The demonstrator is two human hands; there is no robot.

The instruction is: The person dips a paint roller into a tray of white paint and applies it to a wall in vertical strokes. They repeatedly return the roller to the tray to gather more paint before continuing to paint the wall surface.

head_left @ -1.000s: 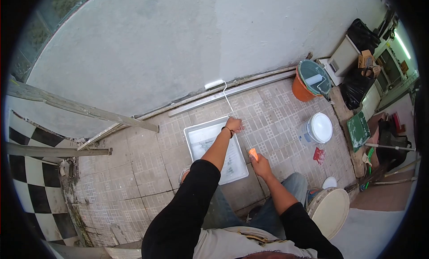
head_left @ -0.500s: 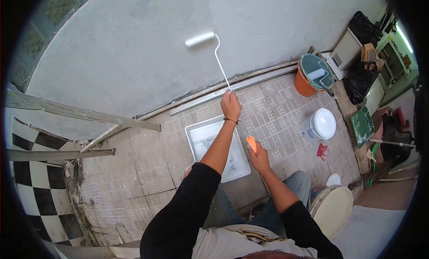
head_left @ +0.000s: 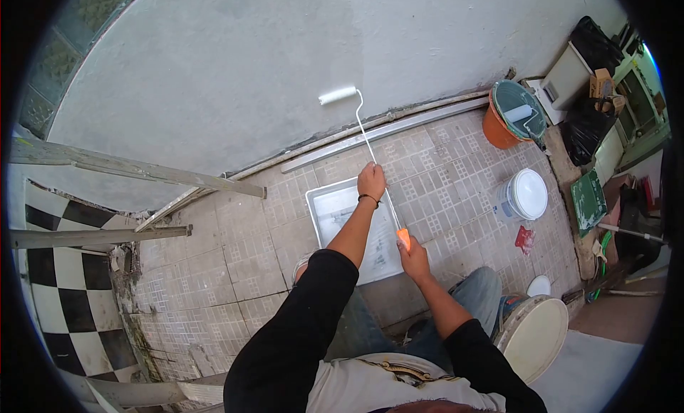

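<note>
A paint roller with a white sleeve (head_left: 338,96) rests against the lower part of the grey-white wall (head_left: 271,71). Its thin rod runs down to my left hand (head_left: 371,181), whose fingers are closed round it. Further down, my right hand (head_left: 413,258) grips the orange handle (head_left: 404,238) at the roller's other end. Beneath my left forearm lies a white paint tray (head_left: 328,197) on the tiled floor, with wet paint in it, partly hidden by the arm.
An orange bucket (head_left: 496,131) with a second roller (head_left: 518,114) stands by the wall. Nearer are a white tub (head_left: 530,194), a red scrap (head_left: 525,239) and a large round lid (head_left: 533,339). Wooden beams (head_left: 135,171) reach in from the left; black bags (head_left: 586,131) sit at right.
The roller sleeve has moved down the wall. My left hand is slightly lower, and my right hand has also shifted down a little. The camera view has shifted slightly.
</note>
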